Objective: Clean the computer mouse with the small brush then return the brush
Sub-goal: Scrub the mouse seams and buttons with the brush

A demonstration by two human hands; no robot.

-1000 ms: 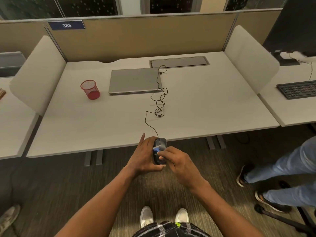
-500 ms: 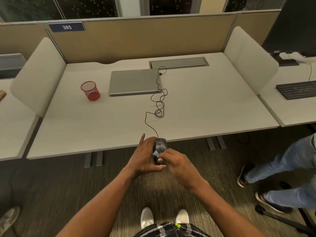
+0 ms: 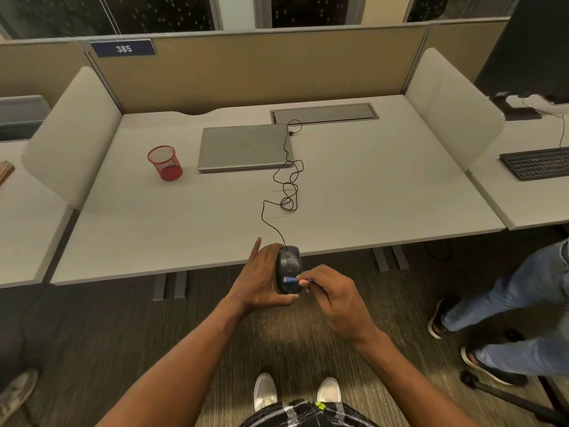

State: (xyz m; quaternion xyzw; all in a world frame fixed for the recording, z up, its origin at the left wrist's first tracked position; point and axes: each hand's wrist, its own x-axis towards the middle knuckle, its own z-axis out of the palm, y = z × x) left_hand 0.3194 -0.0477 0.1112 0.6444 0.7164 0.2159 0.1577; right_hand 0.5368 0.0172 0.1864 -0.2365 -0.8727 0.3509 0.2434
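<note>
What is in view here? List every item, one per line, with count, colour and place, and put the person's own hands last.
computer mouse: one, dark grey, held off the desk's front edge
small brush: one, blue, against the near end of the mouse
mouse cable: one, black, looped across the desk to the laptop
laptop: one, silver, closed, at the back of the desk
mesh cup: one, red, left of the laptop
desk: one, pale grey
keyboard: one, black, on the neighbouring desk at right
bystander's legs: blue jeans, at right
left hand: cradles the mouse
right hand: pinches the brush
</note>
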